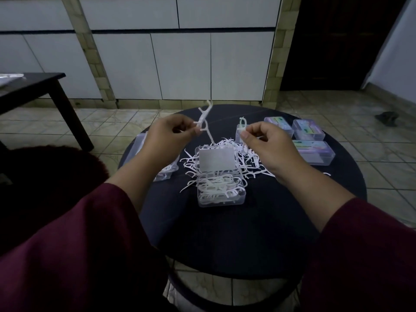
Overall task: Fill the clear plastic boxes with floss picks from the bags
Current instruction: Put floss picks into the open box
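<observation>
At centre frame, white floss picks [227, 152] lie heaped on a round black table [225, 233]. The clear box [221, 190] among them has a lid with a plain grey panel. Right of centre, three closed boxes [315, 152] carry rainbow-tinted labels. Both sleeves [78, 244] in the lower corners are maroon. The floor tiles [360, 104] are mottled beige, the wall panels [180, 64] white.

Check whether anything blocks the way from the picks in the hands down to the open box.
Nothing visible does. The left hand and right hand pinch floss picks above the loose pile. The open box lies below and nearer, its lid tipped back, its mouth uncovered.
</observation>
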